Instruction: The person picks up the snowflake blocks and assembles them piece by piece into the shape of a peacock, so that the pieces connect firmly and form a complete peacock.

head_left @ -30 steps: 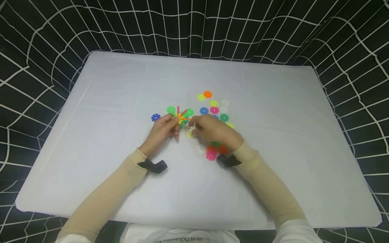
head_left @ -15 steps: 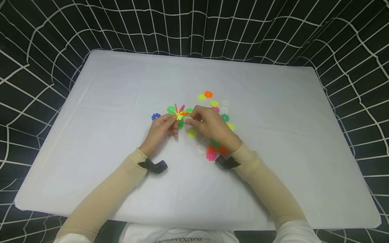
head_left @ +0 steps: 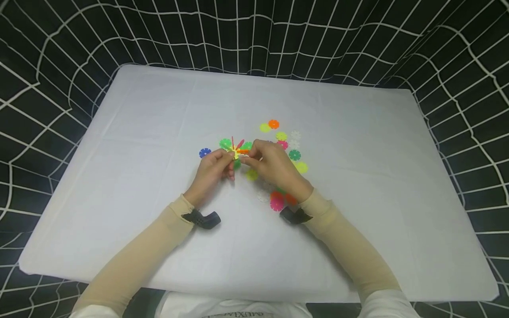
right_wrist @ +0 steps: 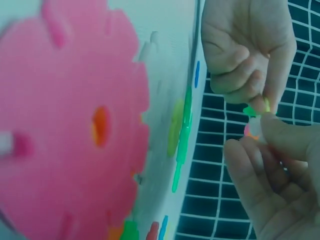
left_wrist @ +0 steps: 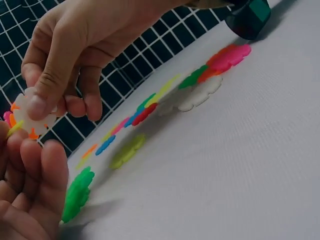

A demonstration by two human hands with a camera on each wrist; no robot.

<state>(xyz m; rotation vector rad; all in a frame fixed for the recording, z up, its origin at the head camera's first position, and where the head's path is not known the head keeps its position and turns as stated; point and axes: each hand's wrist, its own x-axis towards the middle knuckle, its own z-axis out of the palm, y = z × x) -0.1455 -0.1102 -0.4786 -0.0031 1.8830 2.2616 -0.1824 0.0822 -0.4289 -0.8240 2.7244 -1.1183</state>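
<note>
My left hand (head_left: 214,165) pinches a yellow snowflake disc (head_left: 235,153) between thumb and fingers. Slotted into that disc, pink (head_left: 240,143) and orange (head_left: 244,151) discs fan outward. Close against this cluster, my right hand (head_left: 274,163) pinches a white snowflake disc (left_wrist: 31,126), its thumb across the face in the left wrist view. The white disc's edge overlaps the orange and yellow pieces there. In the right wrist view both hands' fingertips meet around the cluster, covering much of it.
Loose snowflake discs lie around the hands on the white table (head_left: 159,110): a blue disc (head_left: 204,153) at left, a green disc (head_left: 225,143) behind, an orange disc (head_left: 274,124) farther back, and a pink disc (head_left: 277,203) by the right wrist. Dark netting (head_left: 254,35) surrounds the table.
My right hand has brought the white disc leftward from among the loose discs up to the cluster. The left hand has stayed nearly in place, tilting the cluster slightly.
</note>
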